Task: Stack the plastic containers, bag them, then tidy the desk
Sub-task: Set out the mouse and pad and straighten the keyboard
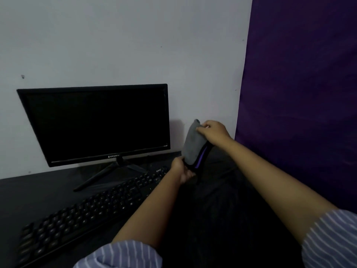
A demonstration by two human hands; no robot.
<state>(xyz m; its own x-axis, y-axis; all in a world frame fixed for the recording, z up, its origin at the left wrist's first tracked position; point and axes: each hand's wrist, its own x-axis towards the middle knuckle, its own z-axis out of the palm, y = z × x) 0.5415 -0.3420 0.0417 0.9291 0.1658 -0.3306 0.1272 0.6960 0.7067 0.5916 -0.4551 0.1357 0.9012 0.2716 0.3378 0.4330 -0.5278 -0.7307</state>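
A grey pad with a black and purple edge (192, 146), likely a mouse pad, stands lifted on its edge above the dark desk (38, 192), to the right of the monitor. My right hand (211, 132) pinches its upper edge. My left hand (183, 170) grips its lower corner near the keyboard's right end. No plastic containers or bag are in view.
A black monitor (98, 124) with its screen off stands on a tripod foot at the back. A black keyboard (92, 211) lies diagonally in front of it. A white wall (135, 45) is behind, and a purple cloth (301, 93) hangs at the right.
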